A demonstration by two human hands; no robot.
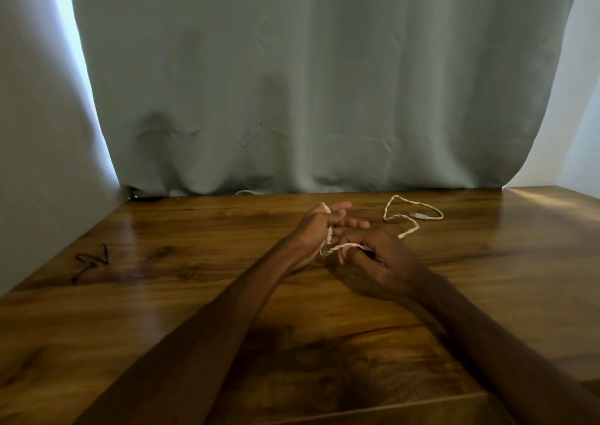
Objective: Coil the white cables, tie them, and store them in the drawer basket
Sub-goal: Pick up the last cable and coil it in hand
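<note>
Between hands (316,229) (384,255) — white cable (345,246), tail rightward

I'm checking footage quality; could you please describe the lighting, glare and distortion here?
Head view: dim overall, with daylight leaking past both edges of the grey curtain; glare patches on the wooden table at left and far right; wide-angle bending bows the curtain's edges; the white cable is legible.
</note>
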